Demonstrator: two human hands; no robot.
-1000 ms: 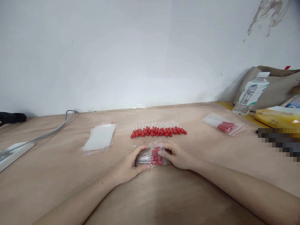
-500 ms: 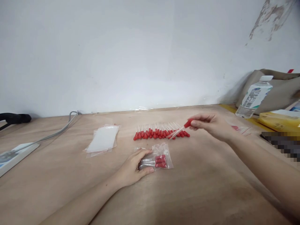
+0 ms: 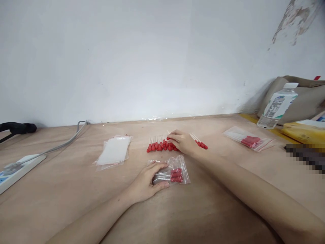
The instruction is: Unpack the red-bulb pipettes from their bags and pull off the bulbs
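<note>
My left hand (image 3: 149, 181) holds down a clear zip bag (image 3: 186, 169), thumb and fingers around its left end. Inside lie several droppers (image 3: 176, 174) with red bulbs to the right and pale stems to the left. Just beyond is a row of loose red-bulbed droppers (image 3: 158, 146), stems pointing away from me. Over the row, my right hand (image 3: 184, 142) pinches a dropper (image 3: 168, 138) by its red end. That hand covers the row's middle right; a few droppers (image 3: 201, 145) show past it.
A stack of flat clear bags (image 3: 113, 150) lies on the left. At right are another bag of droppers (image 3: 248, 139), a water bottle (image 3: 278, 105), a yellow packet (image 3: 304, 132) and a grey-brown bag (image 3: 307, 98). A power strip (image 3: 25, 169) with its cable sits far left.
My right hand has moved left, from beside the row's right end to over its middle. The filled bag at right is now uncovered. My left hand stays on its bag.
</note>
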